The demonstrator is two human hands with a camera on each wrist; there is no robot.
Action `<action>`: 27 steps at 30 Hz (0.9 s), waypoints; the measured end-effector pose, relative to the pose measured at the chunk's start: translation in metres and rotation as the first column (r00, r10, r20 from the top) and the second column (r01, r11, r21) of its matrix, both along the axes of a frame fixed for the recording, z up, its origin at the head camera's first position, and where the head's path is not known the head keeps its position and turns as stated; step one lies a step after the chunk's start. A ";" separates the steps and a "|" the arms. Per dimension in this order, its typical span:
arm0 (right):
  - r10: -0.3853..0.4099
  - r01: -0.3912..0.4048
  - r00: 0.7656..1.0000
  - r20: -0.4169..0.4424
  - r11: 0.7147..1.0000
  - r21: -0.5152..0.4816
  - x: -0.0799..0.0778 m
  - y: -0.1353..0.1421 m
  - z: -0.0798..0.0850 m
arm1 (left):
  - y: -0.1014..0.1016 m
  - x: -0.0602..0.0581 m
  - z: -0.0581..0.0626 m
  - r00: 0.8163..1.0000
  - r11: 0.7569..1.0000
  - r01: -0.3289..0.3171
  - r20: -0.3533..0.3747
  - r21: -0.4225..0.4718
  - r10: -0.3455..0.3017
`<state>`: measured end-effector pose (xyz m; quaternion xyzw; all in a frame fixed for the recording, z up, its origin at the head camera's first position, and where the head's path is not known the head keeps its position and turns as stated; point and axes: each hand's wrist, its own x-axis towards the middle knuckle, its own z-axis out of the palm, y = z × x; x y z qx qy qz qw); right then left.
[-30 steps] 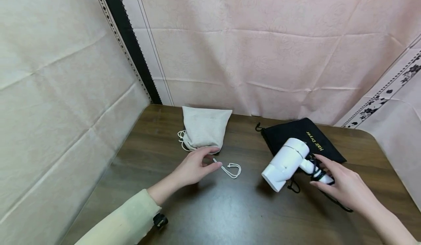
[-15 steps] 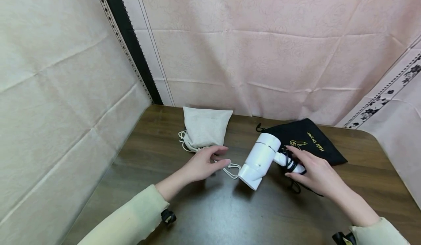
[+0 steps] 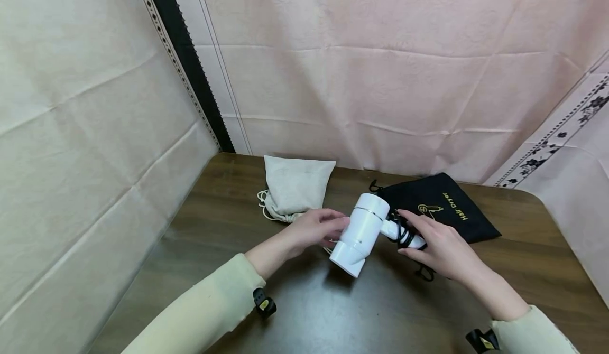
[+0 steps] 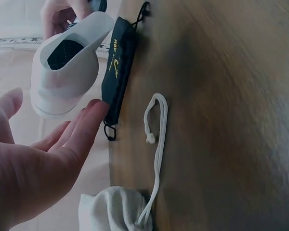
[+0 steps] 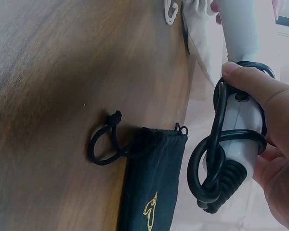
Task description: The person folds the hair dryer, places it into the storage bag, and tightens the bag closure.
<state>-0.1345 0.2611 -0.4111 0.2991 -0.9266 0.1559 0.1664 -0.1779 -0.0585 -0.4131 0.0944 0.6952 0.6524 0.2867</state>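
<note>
My right hand (image 3: 442, 248) grips a white hair dryer (image 3: 360, 235) by its handle and holds it above the table. A black power cord (image 5: 226, 137) is wound around that handle, with my thumb lying over it in the right wrist view. Beside the dryer's barrel is my left hand (image 3: 311, 232), thumb and fingers spread apart in the left wrist view; whether its fingertips touch the barrel I cannot tell. Behind the dryer lies a flat black drawstring pouch (image 3: 454, 208) with gold "Hair Dryer" lettering. An off-white cloth drawstring bag (image 3: 300, 185) lies behind my left hand.
A white drawstring (image 4: 159, 144) trails from the cloth bag over the brown wooden table (image 3: 228, 195). The pouch's black cord (image 5: 98, 144) loops out onto the wood. Pale curtains (image 3: 380, 79) hang along the back and sides of the table.
My right hand has carried the hair dryer leftward, away from the black pouch. My left hand has shifted right from the cloth bag toward the dryer's barrel.
</note>
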 end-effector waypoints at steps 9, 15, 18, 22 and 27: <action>0.013 -0.013 1.000 0.020 1.000 0.004 -0.003 -0.008 -0.001 | 0.003 -0.005 -0.003 0.995 1.000 -0.017 0.102 -0.020 0.018; 0.010 -0.011 0.999 0.039 1.000 0.021 -0.005 -0.009 -0.002 | 0.000 -0.009 -0.004 0.988 1.000 -0.004 0.157 0.005 0.003; 0.009 -0.010 0.999 0.052 0.999 0.032 -0.006 -0.010 -0.002 | -0.001 -0.010 -0.004 0.986 1.000 0.005 0.169 0.001 -0.005; 0.013 -0.016 0.998 0.055 0.999 0.047 -0.007 -0.012 -0.002 | 0.001 -0.010 -0.003 0.988 0.999 0.020 0.155 -0.033 -0.014; 0.019 -0.023 0.998 0.063 0.998 0.064 -0.007 -0.013 -0.001 | 0.005 -0.008 -0.001 0.993 0.994 0.018 0.115 -0.108 -0.006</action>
